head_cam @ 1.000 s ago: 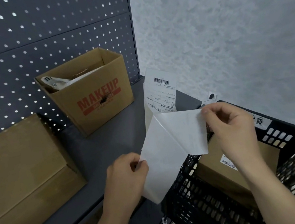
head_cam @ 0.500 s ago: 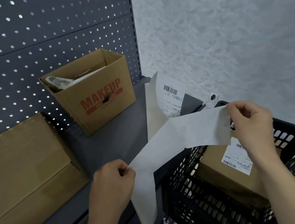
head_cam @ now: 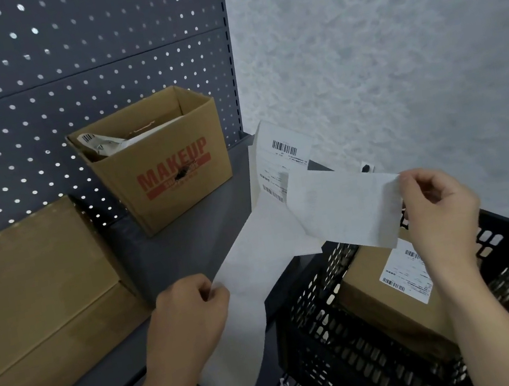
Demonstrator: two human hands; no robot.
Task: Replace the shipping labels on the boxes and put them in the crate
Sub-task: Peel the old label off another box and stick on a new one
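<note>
My left hand point(head_cam: 190, 319) pinches the white backing sheet point(head_cam: 245, 283), which hangs down over the shelf edge. My right hand point(head_cam: 440, 214) pinches the corner of a white label point(head_cam: 344, 211), peeled away from the backing and held blank side toward me above the crate. The black plastic crate point(head_cam: 347, 339) stands at the lower right with a brown box point(head_cam: 377, 300) inside; that box carries a printed shipping label point(head_cam: 404, 278). More printed labels point(head_cam: 284, 157) lean at the shelf's right end, behind the peeled one.
An open "MAKEUP" carton point(head_cam: 171, 170) with crumpled paper inside stands on the dark shelf point(head_cam: 163, 260) against the pegboard point(head_cam: 55, 74). A large brown box point(head_cam: 32, 293) fills the shelf's left side. A textured grey wall point(head_cam: 391, 49) is to the right.
My right hand has pulled the label further right and off the backing sheet. My left hand has dropped lower left with the backing. The labelled box in the crate has come into sight.
</note>
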